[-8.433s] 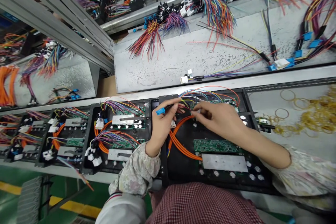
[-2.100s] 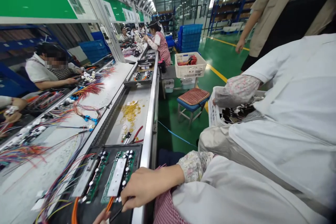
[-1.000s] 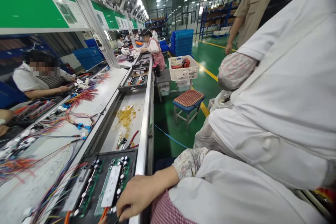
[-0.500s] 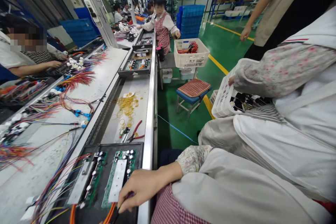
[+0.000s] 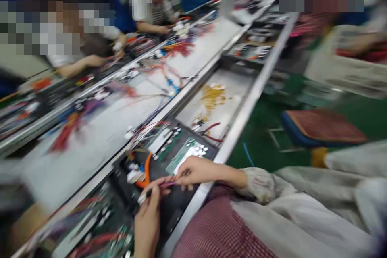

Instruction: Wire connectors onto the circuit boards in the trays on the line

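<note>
Both hands are shown over a black tray [image 5: 169,209] at the near edge of the conveyor [image 5: 238,117]. The left hand [image 5: 148,219] is closed in a pinch around one end of a thin wire [image 5: 157,188], whose pale tip shows at its fingertips. The right hand [image 5: 195,170] is closed lightly on the other end of the same wire, with its fingers curled. The wire is held just above the tray's near edge, beside a loop of orange cable [image 5: 145,171].

Within the tray, two green circuit boards [image 5: 178,157] with metal plates are already seated, and coloured wires are already routed to the far board. The held wire is judged not yet plugged in, so wiring appears partly done; how many connections are left cannot be told through the motion blur.

Further along the conveyor, red-handled pliers [image 5: 211,133] lie just beyond the tray, with a scatter of yellow rubber bands [image 5: 211,94] past them. Other people [image 5: 151,8] are seated at the far side of the bench.
</note>
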The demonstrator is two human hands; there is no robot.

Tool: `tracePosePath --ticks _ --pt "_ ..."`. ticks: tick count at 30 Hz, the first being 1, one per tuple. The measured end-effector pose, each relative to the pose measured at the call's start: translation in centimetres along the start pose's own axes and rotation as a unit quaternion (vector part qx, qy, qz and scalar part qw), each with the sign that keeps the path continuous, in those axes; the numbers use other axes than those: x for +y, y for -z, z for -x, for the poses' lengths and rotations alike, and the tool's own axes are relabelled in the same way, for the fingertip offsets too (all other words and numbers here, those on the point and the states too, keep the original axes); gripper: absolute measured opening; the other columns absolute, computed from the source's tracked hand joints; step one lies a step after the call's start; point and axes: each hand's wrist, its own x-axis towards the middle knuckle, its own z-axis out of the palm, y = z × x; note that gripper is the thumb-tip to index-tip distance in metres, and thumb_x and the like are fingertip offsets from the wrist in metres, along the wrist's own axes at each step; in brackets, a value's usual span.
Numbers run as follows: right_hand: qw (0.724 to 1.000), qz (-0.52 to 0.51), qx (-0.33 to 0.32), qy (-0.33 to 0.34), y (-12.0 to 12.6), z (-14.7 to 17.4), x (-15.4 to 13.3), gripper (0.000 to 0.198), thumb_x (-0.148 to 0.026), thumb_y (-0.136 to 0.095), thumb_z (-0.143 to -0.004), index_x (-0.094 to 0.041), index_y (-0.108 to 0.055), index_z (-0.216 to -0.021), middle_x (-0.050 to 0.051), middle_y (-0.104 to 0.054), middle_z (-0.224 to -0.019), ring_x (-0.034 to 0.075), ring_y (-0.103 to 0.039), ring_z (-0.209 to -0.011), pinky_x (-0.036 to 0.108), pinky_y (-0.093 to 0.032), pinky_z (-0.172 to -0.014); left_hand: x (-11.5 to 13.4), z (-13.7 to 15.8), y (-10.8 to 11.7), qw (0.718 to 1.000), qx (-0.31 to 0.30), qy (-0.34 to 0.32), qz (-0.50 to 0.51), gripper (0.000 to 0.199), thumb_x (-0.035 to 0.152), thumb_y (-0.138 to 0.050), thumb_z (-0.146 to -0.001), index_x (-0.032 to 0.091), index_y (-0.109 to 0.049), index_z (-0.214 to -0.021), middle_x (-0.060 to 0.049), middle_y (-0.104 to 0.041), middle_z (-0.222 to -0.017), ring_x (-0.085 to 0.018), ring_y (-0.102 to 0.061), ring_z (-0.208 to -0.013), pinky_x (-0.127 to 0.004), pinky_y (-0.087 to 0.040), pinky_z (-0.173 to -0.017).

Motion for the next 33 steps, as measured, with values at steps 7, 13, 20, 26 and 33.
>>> tracePosePath --ticks 7,13,20,26,33 --pt "0.971 0.225 0.006 0.084 3.5 -3.0 -1.7 0.033 -0.035 -0.049 -0.095 -0.018 -0.074 -0.081 0.001 -0.071 -0.070 0.013 -0.064 -0.063 0.022 -0.045 -0.058 1.4 -2.6 -0.8 0.954 -0.053 0.022 0.293 0.030 0.042 -0.074 -0.078 0.016 -0.069 -0.093 -0.001 -0.068 -0.083 -0.008 -0.061 -0.055 -0.022 -0.052 -0.061" --pt "0.939 0.297 0.030 0.172 4.2 -6.0 -1.9 0.028 -0.038 -0.054 -0.095 -0.022 -0.076 -0.088 0.003 -0.074 -0.083 0.013 -0.066 -0.070 0.024 -0.047 -0.062 1.7 -4.6 -0.4 0.928 -0.040 0.014 0.371 0.029 0.042 -0.076 -0.076 0.017 -0.071 -0.089 -0.001 -0.063 -0.079 -0.008 -0.054 -0.059 -0.020 -0.049 -0.054" --pt "0.917 0.342 0.004 0.204 6.3 -8.1 -1.6 0.029 -0.041 -0.052 -0.096 -0.027 -0.078 -0.093 0.004 -0.075 -0.089 0.016 -0.069 -0.075 0.026 -0.051 -0.061 1.8 -6.1 0.2 0.938 -0.069 0.004 0.339 0.020 0.038 -0.068 -0.083 0.018 -0.070 -0.088 -0.004 -0.067 -0.087 -0.010 -0.058 -0.065 -0.021 -0.049 -0.055" --pt "0.898 0.384 -0.022 0.213 8.3 -9.7 -1.7 0.031 -0.042 -0.050 -0.097 -0.026 -0.075 -0.093 0.002 -0.069 -0.080 0.013 -0.062 -0.064 0.026 -0.045 -0.057 1.4 -7.5 1.0 0.938 -0.051 0.002 0.344 0.017 0.034 -0.063 -0.086 0.019 -0.066 -0.092 -0.005 -0.067 -0.088 -0.014 -0.064 -0.081 -0.019 -0.052 -0.057" --pt "0.807 0.532 0.159 0.201 9.6 -12.9 -2.6 0.035 -0.044 -0.044 -0.099 -0.021 -0.069 -0.088 0.006 -0.070 -0.078 0.018 -0.061 -0.064 0.029 -0.033 -0.054 2.2 -10.0 3.5 0.931 -0.004 0.021 0.365 0.021 0.035 -0.063 -0.087 0.020 -0.065 -0.102 -0.006 -0.067 -0.092 -0.018 -0.068 -0.086 -0.021 -0.058 -0.055"
